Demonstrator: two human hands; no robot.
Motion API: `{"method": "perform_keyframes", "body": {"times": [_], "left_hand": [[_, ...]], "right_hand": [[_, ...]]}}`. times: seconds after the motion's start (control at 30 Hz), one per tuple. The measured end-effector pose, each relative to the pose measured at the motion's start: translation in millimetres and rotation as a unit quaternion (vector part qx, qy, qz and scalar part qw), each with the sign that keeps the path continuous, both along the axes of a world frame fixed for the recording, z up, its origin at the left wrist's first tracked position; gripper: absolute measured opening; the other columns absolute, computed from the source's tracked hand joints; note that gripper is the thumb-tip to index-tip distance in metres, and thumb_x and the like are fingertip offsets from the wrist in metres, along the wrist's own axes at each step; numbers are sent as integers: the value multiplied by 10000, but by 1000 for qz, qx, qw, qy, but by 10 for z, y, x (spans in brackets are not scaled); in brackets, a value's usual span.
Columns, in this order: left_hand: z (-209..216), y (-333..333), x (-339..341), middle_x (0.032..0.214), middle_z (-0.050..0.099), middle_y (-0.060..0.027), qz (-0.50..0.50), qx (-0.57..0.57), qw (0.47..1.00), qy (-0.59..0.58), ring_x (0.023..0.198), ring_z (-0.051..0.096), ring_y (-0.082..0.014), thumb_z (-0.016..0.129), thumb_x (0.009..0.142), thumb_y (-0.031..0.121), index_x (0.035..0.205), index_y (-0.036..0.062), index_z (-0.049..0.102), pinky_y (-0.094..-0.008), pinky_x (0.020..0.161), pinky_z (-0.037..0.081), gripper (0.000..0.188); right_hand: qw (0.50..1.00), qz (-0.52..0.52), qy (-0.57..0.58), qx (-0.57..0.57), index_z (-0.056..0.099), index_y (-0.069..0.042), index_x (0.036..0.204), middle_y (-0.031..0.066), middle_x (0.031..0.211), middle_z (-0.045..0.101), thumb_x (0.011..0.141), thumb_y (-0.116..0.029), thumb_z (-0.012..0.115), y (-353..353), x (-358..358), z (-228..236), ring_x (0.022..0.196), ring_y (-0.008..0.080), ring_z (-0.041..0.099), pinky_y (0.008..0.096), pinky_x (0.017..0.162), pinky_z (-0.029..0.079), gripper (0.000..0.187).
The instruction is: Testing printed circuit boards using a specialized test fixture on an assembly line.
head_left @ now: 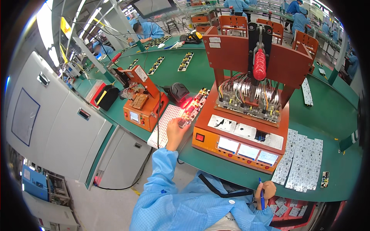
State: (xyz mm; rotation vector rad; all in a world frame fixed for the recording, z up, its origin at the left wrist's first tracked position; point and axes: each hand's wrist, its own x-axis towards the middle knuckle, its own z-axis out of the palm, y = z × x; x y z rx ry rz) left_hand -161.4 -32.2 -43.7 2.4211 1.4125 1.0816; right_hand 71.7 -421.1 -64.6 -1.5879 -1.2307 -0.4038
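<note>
My left hand (175, 133) grips the near end of a long circuit board (199, 101) packed with components. Red light falls across the board from a black barcode scanner (177, 92) just beyond it. Under the board lies a white sheet with rows of red marks (163, 125). At the table's front edge, my right hand (267, 191) is closed round a blue pen (262, 198), held upright. Between my hands stands a large orange test fixture (239, 129) with a red-handled toggle clamp (259, 65), wired probes and several lit screens.
A smaller orange tester (143, 111) stands on the left, near a black bin (107, 98). Silvery board panels (304, 161) lie right of the fixture, beside a small board (325, 179). A red tray (291, 215) of board pieces sits below. Co-workers (148, 30) sit farther back.
</note>
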Motion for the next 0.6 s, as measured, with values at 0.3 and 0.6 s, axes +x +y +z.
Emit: {"method": "perform_keyframes", "body": {"times": [0.3,0.6], "left_hand": [[30,359,375,962,626,-140,-29,34,998,36,935,578,-328,748,752,247,1062,26,601,-425,805,469,408],[55,349,379,1009,627,-144,-42,31,998,27,984,571,-337,742,759,302,1094,14,607,-415,842,464,462]], "right_hand": [[1000,3,-4,4,472,-21,637,105,591,469,737,71,609,7,-13,44,496,255,479,337,468,372,193],[1000,9,-6,8,474,-19,637,111,597,475,722,87,609,23,7,59,493,256,473,337,462,362,192]]}}
